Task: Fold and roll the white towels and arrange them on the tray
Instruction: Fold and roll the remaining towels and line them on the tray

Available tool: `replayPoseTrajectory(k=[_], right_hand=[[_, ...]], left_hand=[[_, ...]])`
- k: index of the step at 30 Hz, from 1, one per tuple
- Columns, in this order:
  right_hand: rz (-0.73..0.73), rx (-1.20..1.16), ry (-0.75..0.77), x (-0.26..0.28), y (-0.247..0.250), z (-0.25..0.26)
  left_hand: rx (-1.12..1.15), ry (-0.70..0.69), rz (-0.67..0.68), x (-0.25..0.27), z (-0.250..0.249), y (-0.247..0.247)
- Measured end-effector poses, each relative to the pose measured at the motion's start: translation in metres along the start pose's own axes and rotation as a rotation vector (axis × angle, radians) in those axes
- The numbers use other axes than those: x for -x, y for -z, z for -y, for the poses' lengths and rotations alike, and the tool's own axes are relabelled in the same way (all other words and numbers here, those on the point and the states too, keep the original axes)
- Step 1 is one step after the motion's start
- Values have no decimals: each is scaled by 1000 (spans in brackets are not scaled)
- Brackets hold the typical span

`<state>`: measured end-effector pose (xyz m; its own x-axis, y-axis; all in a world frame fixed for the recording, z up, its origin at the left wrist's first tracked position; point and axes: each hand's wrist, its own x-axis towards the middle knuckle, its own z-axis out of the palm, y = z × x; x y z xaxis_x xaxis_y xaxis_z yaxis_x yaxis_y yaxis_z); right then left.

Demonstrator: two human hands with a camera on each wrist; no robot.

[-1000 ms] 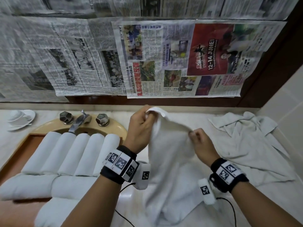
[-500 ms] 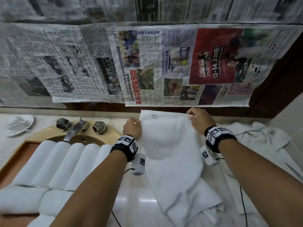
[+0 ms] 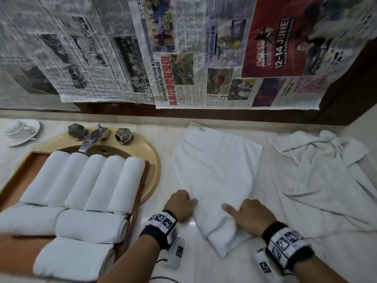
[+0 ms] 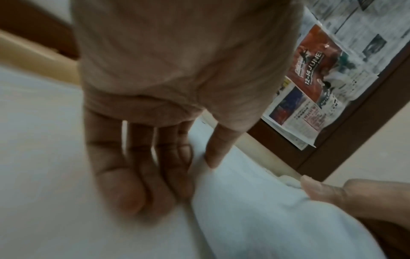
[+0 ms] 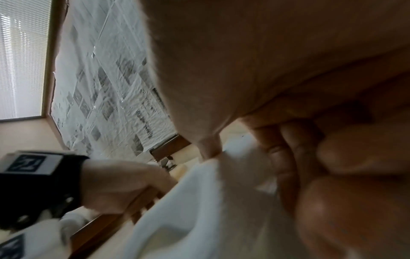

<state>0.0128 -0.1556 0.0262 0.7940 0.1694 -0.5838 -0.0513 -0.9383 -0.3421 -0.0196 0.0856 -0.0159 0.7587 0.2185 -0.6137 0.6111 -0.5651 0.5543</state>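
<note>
A white towel (image 3: 216, 170) lies lengthwise on the pale counter, its far end by the wall and its near end bunched between my hands. My left hand (image 3: 180, 205) pinches the towel's left edge, thumb on the cloth (image 4: 266, 219) and fingers curled against the counter. My right hand (image 3: 248, 217) grips the right edge, thumb laid on top and fingers curled under the towel (image 5: 199, 210). At the left, a brown wooden tray (image 3: 142, 186) over the sink holds several rolled white towels (image 3: 81, 180).
A crumpled heap of unfolded towels (image 3: 326, 180) covers the counter at the right. The beige sink (image 3: 152, 160) with tap (image 3: 91, 137) lies behind the tray. A cup and saucer (image 3: 20, 131) stand at the far left. Newspaper covers the wall.
The towel, held up a second ago, now lies flat on the counter. Both hands have come back from its far edge by the wall to its near end.
</note>
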Motion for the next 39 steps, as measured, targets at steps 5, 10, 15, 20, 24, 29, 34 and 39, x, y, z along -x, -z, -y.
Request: replayPoseTrajectory(k=[5, 10, 15, 20, 24, 29, 34, 39], right_hand=[[-83, -145, 27, 10, -20, 14], [-247, -692, 74, 20, 8, 42], [-235, -898, 173, 23, 38, 73], [-272, -866, 239, 26, 69, 92], [-356, -849, 212, 11, 93, 87], [-508, -949, 131, -5, 121, 67], [-626, -646, 215, 3, 110, 52], [-446, -394, 390, 57, 25, 70]], left_hand=[[258, -83, -143, 7, -14, -6], [185, -340, -232, 73, -29, 6], [34, -480, -63, 100, -43, -12], [134, -525, -235, 91, -73, -25], [93, -389, -400, 78, -84, -23], [43, -307, -507, 68, -64, -10], [241, -409, -531, 59, -72, 12], [269, -492, -442, 53, -128, 62]])
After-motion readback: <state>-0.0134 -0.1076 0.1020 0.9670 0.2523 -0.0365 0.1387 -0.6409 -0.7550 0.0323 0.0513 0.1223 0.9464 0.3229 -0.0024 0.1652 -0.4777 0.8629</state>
